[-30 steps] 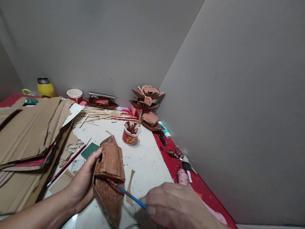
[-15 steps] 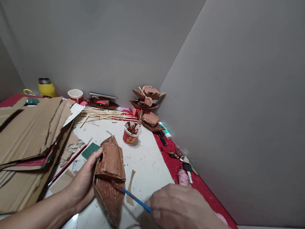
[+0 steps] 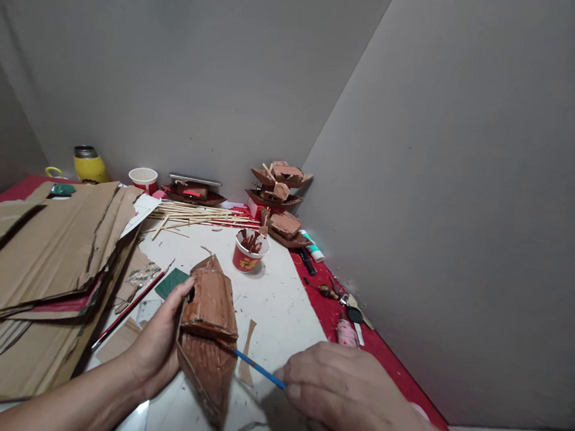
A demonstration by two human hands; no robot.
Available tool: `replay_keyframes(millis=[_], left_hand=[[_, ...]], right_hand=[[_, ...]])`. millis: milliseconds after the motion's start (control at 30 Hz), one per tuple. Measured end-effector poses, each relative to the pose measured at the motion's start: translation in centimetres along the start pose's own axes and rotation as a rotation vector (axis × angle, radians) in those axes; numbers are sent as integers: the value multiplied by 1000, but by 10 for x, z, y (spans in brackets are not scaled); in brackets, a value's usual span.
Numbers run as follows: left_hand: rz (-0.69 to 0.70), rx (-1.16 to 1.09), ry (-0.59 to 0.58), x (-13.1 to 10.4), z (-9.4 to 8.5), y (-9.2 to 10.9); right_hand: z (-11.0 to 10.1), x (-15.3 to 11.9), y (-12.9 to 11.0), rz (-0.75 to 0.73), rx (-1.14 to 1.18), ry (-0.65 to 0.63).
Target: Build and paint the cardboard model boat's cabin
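Note:
A brown-painted cardboard model boat (image 3: 211, 304) with a curved cabin roof is tilted up over the table. My left hand (image 3: 163, 337) grips it along its left side, thumb on the edge of the roof. Between the fingertips of my right hand (image 3: 338, 387) is a blue-handled paintbrush (image 3: 258, 367). Its tip touches the boat deck just below the cabin, near the right edge; the bristles are partly hidden there. Beyond the boat stands a red and white paper cup (image 3: 249, 259) smeared inside with brown paint.
Stacked cardboard sheets (image 3: 55, 251) cover the left side. Thin wooden sticks (image 3: 197, 215) lie at the back, near more model boats (image 3: 284, 225) by the wall. A red pencil-like brush (image 3: 128, 309) rests left of my hand. Small tools (image 3: 329, 292) line the right edge.
The brush tip has shifted slightly up along the deck, closer to the cabin's lower edge. My left hand and the boat stay nearly in place.

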State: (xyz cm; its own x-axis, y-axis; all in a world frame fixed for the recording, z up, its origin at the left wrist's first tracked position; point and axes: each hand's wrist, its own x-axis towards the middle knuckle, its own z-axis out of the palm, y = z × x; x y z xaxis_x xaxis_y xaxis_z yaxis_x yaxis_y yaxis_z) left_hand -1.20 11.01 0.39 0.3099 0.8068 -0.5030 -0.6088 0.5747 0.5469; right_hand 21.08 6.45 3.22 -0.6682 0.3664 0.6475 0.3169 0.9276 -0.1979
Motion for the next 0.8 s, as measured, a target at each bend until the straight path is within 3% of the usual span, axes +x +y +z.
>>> replay_keyframes(millis=[367,600,800], left_hand=[[-51,39,-14,-4,0,4],[-31,29,19,-2,-3,5],[-47,44,13,-1,-5,5]], right_hand=[[-15,8,-2,98,-3,-88],[-24,10,-16,246,-4,18],[-21,6,-15,220,0,24]])
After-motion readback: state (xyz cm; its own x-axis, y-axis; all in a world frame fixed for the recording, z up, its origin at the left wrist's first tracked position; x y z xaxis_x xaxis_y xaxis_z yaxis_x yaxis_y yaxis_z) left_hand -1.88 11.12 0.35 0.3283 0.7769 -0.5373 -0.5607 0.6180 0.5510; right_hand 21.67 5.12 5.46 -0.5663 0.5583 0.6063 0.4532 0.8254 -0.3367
